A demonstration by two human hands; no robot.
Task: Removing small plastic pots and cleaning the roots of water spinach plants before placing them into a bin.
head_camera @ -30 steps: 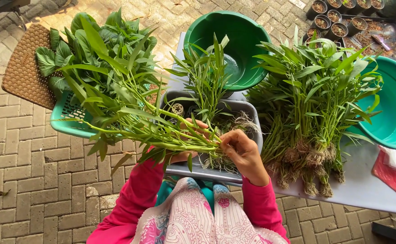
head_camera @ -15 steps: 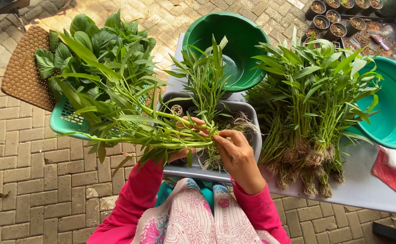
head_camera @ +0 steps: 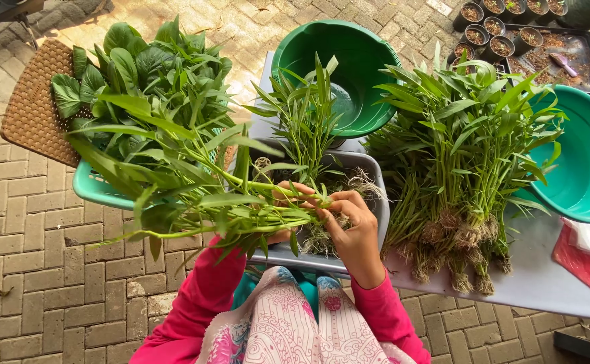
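- Two hands meet on one bunch (head_camera: pixel 201 195) of long-stemmed greens, held level over a grey tub (head_camera: pixel 369 176) at the table's near edge.
- Left hand (head_camera: pixel 288 202) is wrapped around the stems from beneath, fingers closed on them; leaves hide most of it.
- Right hand (head_camera: pixel 352 226) has its fingertips pinched on the stem ends, where pale stringy roots hang.
- Bunch: thin smooth green stalks, narrow pointed leaves fanning out to the left, over a teal plastic basket (head_camera: pixel 96 189).
- Basket has latticed walls and holds broader, crinkled leaves; a brown woven mat (head_camera: pixel 32 108) lies under it.
- More rooted bundles (head_camera: pixel 456 162) lie on the grey table (head_camera: pixel 544 276), their roots matted and earthy.
- Two green plastic basins (head_camera: pixel 355 47) stand behind and at right; the right one is cut off by the frame.
- Tub contents are mostly hidden by leaves and hands.
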